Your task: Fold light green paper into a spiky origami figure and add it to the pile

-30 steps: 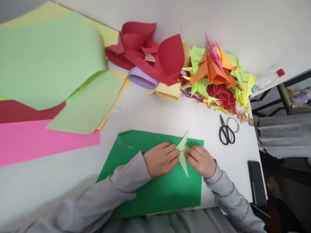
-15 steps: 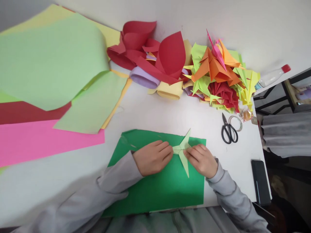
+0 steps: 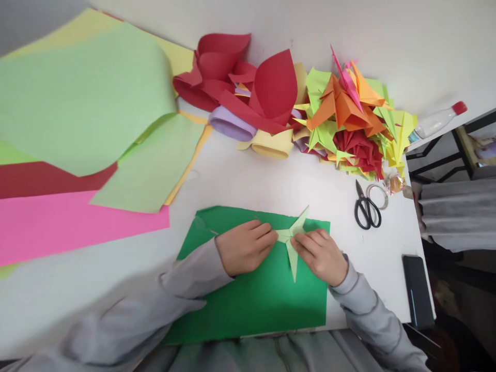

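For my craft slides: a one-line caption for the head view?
Both hands, left hand and right hand, pinch a pale green folded paper over a dark green sheet.

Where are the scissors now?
The scissors lie on the white table, right of the green sheet, beside a tape ring, below the origami pile.

The scene is viewed from a single head-worn camera, aimed forward and steeply down from close above the left hand point(image 3: 244, 249) and right hand point(image 3: 323, 257); the white table point(image 3: 271, 181) beyond them is taken in.
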`<action>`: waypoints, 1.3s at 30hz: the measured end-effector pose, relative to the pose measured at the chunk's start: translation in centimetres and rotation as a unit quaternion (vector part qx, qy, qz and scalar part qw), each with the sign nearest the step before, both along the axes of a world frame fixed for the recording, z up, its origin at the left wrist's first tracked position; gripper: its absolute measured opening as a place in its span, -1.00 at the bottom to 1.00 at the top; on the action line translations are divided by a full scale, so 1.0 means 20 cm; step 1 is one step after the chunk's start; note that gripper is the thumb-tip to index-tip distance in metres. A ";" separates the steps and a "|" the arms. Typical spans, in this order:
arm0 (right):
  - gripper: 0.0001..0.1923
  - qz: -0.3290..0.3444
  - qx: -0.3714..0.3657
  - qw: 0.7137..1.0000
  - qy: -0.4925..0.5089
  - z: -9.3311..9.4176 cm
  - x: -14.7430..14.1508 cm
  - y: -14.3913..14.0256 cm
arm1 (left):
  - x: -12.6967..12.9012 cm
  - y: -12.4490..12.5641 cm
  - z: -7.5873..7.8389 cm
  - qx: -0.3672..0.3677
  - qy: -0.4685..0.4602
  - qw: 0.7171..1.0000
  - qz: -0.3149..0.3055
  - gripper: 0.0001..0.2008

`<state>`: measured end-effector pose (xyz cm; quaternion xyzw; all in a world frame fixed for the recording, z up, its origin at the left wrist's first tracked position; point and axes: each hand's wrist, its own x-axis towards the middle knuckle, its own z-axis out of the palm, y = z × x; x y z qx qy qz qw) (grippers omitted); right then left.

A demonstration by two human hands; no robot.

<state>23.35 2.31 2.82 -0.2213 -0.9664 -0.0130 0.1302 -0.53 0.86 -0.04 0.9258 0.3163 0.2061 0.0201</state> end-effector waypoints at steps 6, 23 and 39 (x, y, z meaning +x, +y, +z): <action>-0.79 0.010 -0.018 1.000 0.014 -0.01 0.02 0.00 | -0.03 -0.05 0.02 0.053 -0.005 0.998 0.030 -0.72; -0.80 0.025 0.030 0.997 0.061 -0.01 0.04 0.01 | -0.02 -0.03 0.02 0.088 0.028 0.995 0.026 -0.74; -0.81 -0.016 0.049 0.998 0.029 -0.01 0.02 -0.05 | -0.11 0.08 0.05 0.087 0.076 0.993 0.013 -0.71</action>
